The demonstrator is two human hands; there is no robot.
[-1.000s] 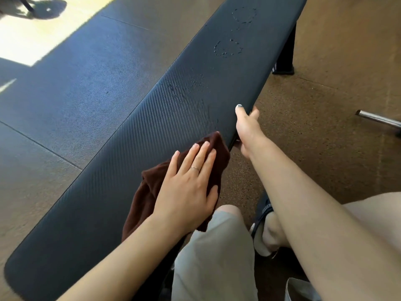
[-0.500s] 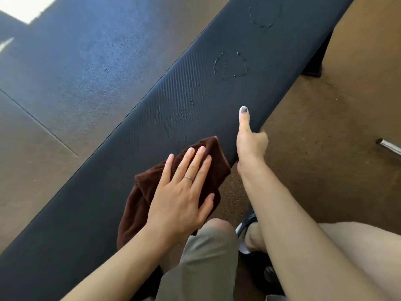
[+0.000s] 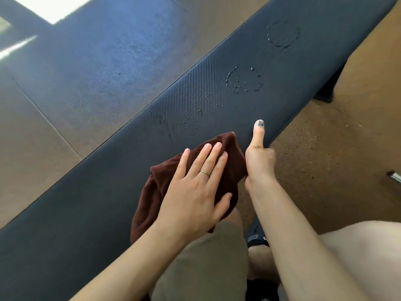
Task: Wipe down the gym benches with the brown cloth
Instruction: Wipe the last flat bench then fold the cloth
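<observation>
A long black padded gym bench (image 3: 104, 192) runs diagonally from lower left to upper right. A brown cloth (image 3: 230, 153) lies bunched on its near edge. My left hand (image 3: 195, 187) presses flat on the cloth with straight fingers. My right hand (image 3: 259, 157) grips the bench's near edge just right of the cloth, thumb lying on top of the pad and fingers curled under it. Rings and specks of water drops (image 3: 243, 81) sit on the pad beyond the cloth, with a fainter ring (image 3: 282, 35) farther up.
Brown speckled floor (image 3: 325, 148) lies to the right, dark rubber mats (image 3: 86, 61) to the left. The bench's black leg (image 3: 327, 88) stands at upper right. A metal bar end (image 3: 393, 175) pokes in at the right edge. My knees and a sandalled foot (image 3: 256, 235) are below.
The view has shifted along the bench, so the wet rings appear closer. My left hand and the cloth have slid slightly up the pad; my right thumb now lies on top.
</observation>
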